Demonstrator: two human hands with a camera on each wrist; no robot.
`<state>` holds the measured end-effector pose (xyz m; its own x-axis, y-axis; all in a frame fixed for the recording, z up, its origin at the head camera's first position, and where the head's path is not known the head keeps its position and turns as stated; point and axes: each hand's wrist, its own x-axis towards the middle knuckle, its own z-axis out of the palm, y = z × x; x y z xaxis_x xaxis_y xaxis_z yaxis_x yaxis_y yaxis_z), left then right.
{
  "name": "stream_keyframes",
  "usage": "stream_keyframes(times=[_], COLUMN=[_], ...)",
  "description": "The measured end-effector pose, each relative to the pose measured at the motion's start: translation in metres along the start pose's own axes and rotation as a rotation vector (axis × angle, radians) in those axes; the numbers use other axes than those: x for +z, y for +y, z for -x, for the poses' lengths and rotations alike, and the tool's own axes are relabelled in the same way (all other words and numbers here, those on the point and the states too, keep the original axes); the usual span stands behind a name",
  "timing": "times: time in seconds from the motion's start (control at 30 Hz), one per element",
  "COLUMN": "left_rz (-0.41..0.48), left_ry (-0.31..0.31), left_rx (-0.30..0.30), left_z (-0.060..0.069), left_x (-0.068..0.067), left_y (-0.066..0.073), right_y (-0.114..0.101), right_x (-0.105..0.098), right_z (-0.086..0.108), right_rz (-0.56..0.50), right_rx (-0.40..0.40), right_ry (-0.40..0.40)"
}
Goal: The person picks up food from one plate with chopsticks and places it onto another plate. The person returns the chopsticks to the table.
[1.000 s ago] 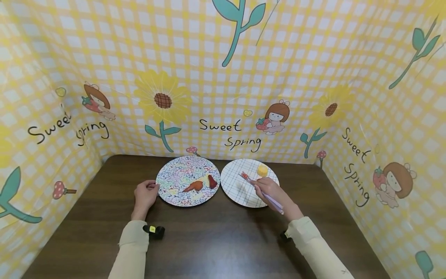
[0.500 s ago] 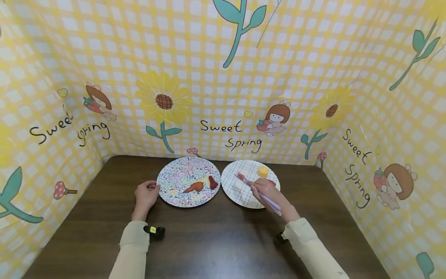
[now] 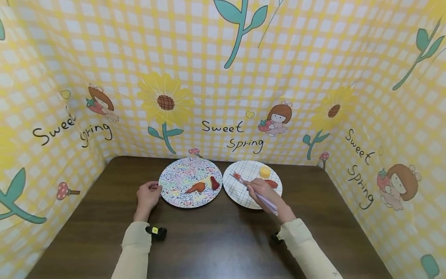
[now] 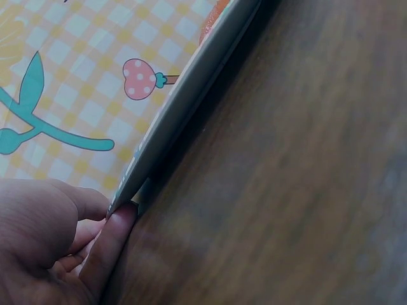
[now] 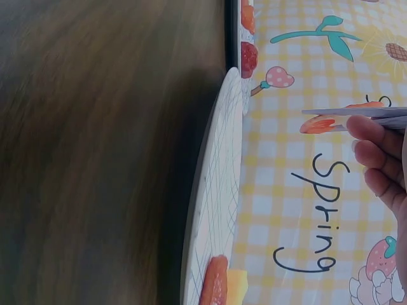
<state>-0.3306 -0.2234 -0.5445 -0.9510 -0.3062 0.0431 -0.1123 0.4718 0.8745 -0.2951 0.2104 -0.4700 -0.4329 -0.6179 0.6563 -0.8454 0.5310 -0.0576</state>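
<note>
My left hand pinches the left rim of a plate with a multicoloured scribble pattern. In the left wrist view its thumb and fingers grip that edge. On this plate lie an orange-brown drumstick-shaped piece and a dark red piece. My right hand holds lilac chopsticks over a white grid-patterned plate. Between the chopstick tips is an orange-and-white shrimp-like piece, raised above the plate in the right wrist view. A yellow round piece and a reddish sausage sit on the grid plate.
Both plates stand side by side, rims close together, near the back of a dark wooden table. A yellow checked cloth encloses the back and sides. Black wrist cameras sit on both sleeves.
My right hand and the chopsticks have moved left over the grid plate with the shrimp-like piece, uncovering the reddish sausage. My left hand stays at its rim. The head view has shifted slightly.
</note>
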Motion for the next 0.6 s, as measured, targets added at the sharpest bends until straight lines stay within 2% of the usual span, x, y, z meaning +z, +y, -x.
stream_keyframes(times=[0.23,0.43,0.6], left_rz=[0.014,0.025,0.013], left_ry=[-0.007,-0.004,0.0], left_rx=[0.001,-0.002,0.001], left_z=[0.0,-0.004,-0.002], left_x=[-0.001,-0.001,0.0], left_y=[0.0,-0.001,-0.001], right_y=[-0.004,-0.007,-0.013], right_x=[0.008,0.016,0.027], right_z=[-0.004,-0.017,-0.025], right_rz=[-0.014,-0.037,-0.08], right_rx=[0.031,0.061,0.053], right_ry=[-0.027,-0.05,-0.053])
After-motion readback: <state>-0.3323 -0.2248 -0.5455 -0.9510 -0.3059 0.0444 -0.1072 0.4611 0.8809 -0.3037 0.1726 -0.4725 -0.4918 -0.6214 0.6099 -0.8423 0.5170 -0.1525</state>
